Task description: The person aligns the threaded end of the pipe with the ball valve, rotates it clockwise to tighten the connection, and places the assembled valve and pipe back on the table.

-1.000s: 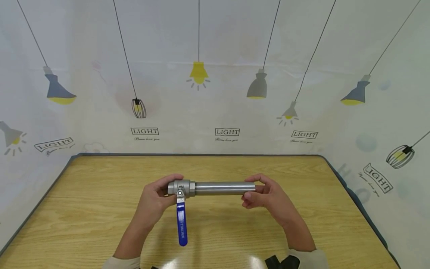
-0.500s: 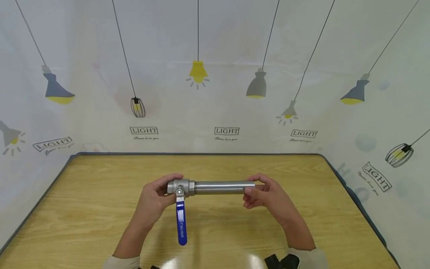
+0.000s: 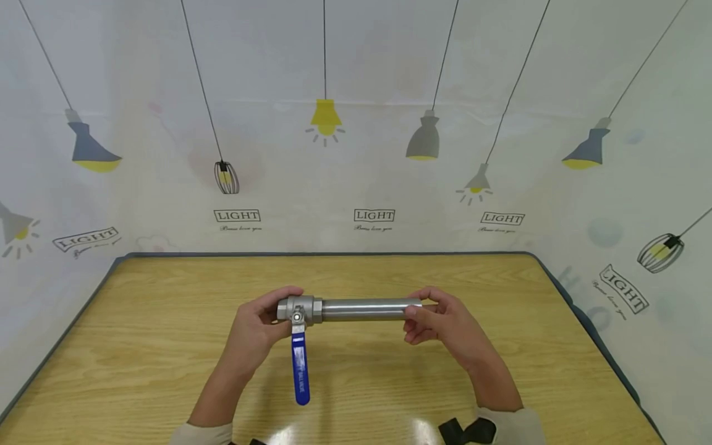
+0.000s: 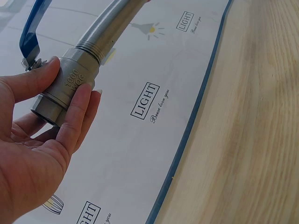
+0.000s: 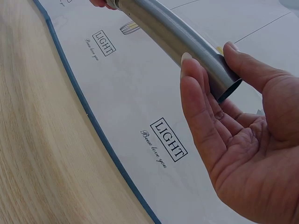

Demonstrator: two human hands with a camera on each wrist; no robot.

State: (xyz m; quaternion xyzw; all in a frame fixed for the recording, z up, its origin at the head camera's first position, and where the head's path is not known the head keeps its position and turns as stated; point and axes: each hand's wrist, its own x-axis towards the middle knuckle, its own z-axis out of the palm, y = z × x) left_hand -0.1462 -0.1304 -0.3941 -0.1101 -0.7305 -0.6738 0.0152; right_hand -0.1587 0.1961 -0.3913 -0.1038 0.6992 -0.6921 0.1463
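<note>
A steel ball valve with a long blue lever handle is joined to a straight steel pipe, held level over the table. My left hand grips the valve body, thumb on the near side and fingers round the far side; raised lettering shows on the body in the left wrist view. Threads are visible where the pipe enters the valve. At the pipe's other end my right hand pinches it between thumb and fingers. The open pipe mouth faces the right palm. The lever points toward me.
Under the hands lies a wood-grain table with a dark blue edge. A pale wall covering printed with lamps and the word LIGHT surrounds its back and sides. Black straps show near the right sleeve.
My right thumb has shifted slightly up onto the near side of the pipe's end. The left hand and valve stay almost where they were.
</note>
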